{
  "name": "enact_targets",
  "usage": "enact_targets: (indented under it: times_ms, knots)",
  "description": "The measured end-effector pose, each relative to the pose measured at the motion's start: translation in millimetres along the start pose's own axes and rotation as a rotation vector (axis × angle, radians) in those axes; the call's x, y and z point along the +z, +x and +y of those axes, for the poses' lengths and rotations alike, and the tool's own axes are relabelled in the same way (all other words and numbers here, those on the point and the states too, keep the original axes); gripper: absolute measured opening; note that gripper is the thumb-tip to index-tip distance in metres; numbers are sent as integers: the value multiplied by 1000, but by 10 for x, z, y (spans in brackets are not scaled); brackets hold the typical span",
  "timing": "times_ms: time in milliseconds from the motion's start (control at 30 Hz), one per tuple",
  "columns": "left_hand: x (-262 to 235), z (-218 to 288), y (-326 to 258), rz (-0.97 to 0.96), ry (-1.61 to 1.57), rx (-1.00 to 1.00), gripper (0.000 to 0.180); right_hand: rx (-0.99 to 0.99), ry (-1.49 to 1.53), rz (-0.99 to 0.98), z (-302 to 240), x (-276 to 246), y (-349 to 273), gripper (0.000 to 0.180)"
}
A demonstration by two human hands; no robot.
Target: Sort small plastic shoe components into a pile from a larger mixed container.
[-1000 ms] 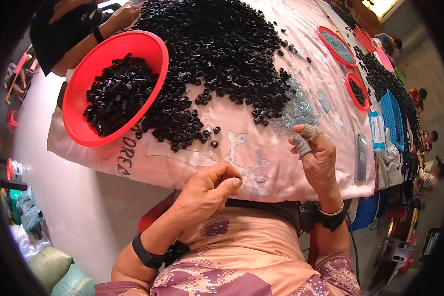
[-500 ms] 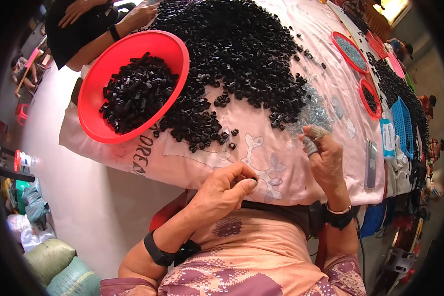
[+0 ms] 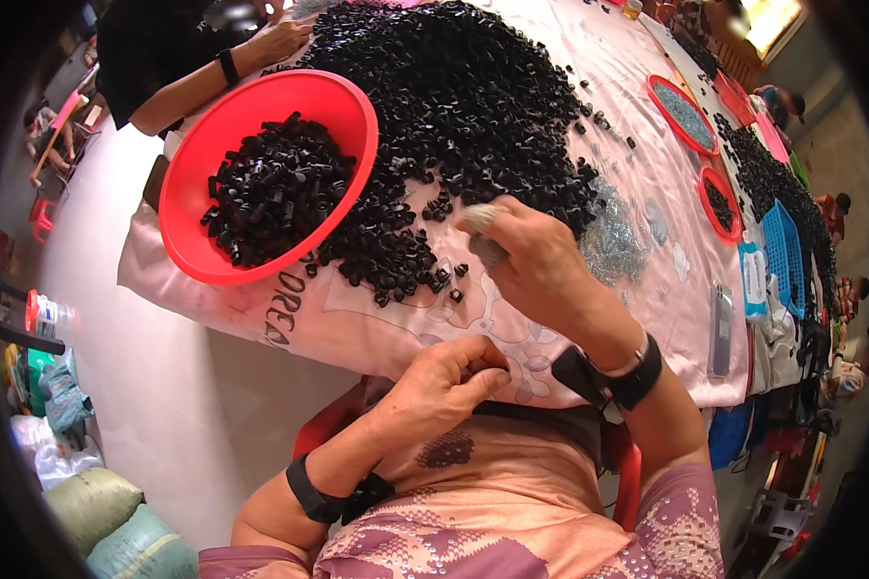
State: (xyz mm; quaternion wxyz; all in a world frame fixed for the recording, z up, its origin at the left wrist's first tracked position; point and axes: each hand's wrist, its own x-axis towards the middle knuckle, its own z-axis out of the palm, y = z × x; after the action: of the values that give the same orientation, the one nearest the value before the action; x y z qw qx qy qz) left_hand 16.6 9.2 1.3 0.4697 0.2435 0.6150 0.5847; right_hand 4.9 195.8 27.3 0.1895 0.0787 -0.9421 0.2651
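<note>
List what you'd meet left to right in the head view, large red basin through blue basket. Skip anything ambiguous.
Large red basin → left hand → right hand → scattered clear pieces → phone → blue-and-white packet → blue basket.

Bright tablecloth (image 3: 628,106), dark bowed edges, right fingers (image 3: 484,220) perhaps motion-blurry.

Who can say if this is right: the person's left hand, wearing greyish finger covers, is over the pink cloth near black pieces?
The side is wrong: the head view shows the person's right hand, wearing greyish finger covers, over the pink cloth near black pieces.
</note>
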Motion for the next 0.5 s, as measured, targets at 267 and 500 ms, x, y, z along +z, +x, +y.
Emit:
enact_targets:
  times_ms: [267,500]
  knots:
    - [-35,-21,13,-17,33,35,21,-92,-168,-157,185,361,573,31]
    - [-34,2,31,-15,84,83,21,-160,-206,-152,226,535,601,37]
